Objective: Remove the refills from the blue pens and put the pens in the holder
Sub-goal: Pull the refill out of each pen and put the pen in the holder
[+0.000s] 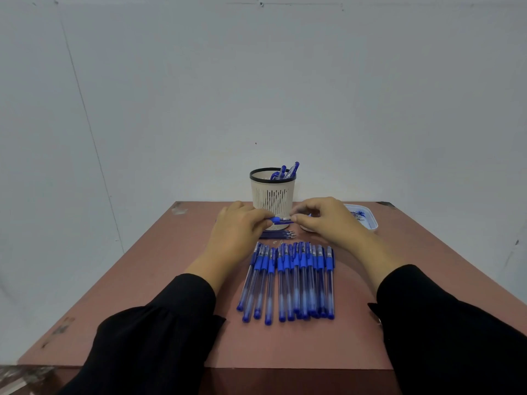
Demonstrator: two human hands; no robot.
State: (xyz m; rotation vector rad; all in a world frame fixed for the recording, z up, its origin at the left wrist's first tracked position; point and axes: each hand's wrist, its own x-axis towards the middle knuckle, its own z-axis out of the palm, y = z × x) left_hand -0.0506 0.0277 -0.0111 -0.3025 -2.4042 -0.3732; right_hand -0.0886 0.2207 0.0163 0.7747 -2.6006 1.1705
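A reddish-brown table stands against a pale grey wall; at frame centre the left hand and right hand both pinch one blue pen, lying crosswise before the white slotted holder; a row of blue pens lies below; loose refills lie between.

Plain indoor workstation: bare reddish-brown laminate bench with chipped corners against an unadorned grey-white wall.

Table: pens, holder, tray.
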